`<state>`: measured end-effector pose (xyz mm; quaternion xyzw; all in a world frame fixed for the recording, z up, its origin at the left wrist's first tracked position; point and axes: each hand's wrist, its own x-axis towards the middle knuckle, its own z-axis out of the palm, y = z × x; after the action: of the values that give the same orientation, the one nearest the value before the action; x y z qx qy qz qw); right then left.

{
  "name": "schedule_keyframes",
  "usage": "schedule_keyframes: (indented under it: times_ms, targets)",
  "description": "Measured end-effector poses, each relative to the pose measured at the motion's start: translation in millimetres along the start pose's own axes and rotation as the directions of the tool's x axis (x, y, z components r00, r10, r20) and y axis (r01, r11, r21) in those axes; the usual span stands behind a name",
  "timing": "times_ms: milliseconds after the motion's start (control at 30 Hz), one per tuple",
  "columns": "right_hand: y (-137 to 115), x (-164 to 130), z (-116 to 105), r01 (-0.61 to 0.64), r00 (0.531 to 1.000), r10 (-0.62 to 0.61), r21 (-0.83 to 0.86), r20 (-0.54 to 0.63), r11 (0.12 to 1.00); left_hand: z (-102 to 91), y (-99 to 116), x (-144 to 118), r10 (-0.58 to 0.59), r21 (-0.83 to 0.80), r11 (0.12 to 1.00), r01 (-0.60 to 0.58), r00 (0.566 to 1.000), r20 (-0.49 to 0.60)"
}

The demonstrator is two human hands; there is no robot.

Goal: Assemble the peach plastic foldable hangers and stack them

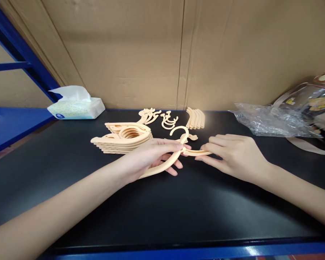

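Between my hands is a cream plastic folding hanger, its hook curving upward. My left hand pinches it at the joint below the hook, and one long arm runs down beneath the palm. With thumb and fingers, my right hand grips the outer end of a second hanger arm, whose inner end meets the joint; whether it is fastened there I cannot tell. Left of my left hand lies a neat stack of folded hangers. Just behind the held hook, another small cream piece is partly hidden.
Along the back of the black table lie several hanger parts, loose hooks and a row of hanger arms. A tissue pack stands back left. Crumpled clear plastic and a transparent bag occupy the right.
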<state>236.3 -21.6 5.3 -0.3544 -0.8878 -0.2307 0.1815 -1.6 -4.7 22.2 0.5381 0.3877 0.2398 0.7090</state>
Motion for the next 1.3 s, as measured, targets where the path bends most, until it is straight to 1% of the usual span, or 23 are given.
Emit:
schedule_keyframes:
  times_ms: [100,267,400,500,733,933,1167,1300]
  targets:
    - [-0.4,-0.1,-0.3,0.021,1.000,-0.021,-0.030,-0.015,0.999,1.3,0.9,-0.7,-0.024,-0.017,1.000,0.024,1.000,-0.016]
    - [-1.9,-0.1,-1.0,0.051,0.998,-0.052,-0.042,-0.032,0.998,3.2,1.9,0.0,-0.012,-0.039,0.999,0.010,0.999,-0.041]
    - [-2.1,-0.5,-0.9,0.085,0.996,-0.086,-0.026,-0.032,0.996,3.6,1.3,0.7,0.006,-0.017,1.000,-0.007,0.998,-0.064]
    - [-1.8,-1.2,-0.1,0.093,0.995,-0.093,-0.018,-0.017,0.995,2.9,-0.4,1.0,0.012,0.011,1.000,-0.011,0.999,-0.050]
    - [-3.0,-2.0,-0.1,0.081,0.996,-0.081,0.018,0.025,0.997,1.9,-3.2,2.5,0.030,0.032,0.999,-0.029,0.998,-0.050]
    - [-4.8,-2.0,-1.2,0.028,0.994,-0.039,0.110,0.099,0.994,-0.1,-6.4,2.1,0.061,0.064,0.996,-0.059,0.998,-0.033]
    - [-6.3,-2.8,-1.3,-0.008,0.992,-0.007,0.116,0.127,0.993,2.7,-6.7,3.6,0.078,0.137,0.988,-0.071,0.996,-0.042]
    - [-7.3,-3.1,-2.1,-0.008,0.992,-0.006,0.109,0.123,0.994,5.4,-7.3,3.5,0.042,0.177,0.984,-0.034,0.998,-0.039]
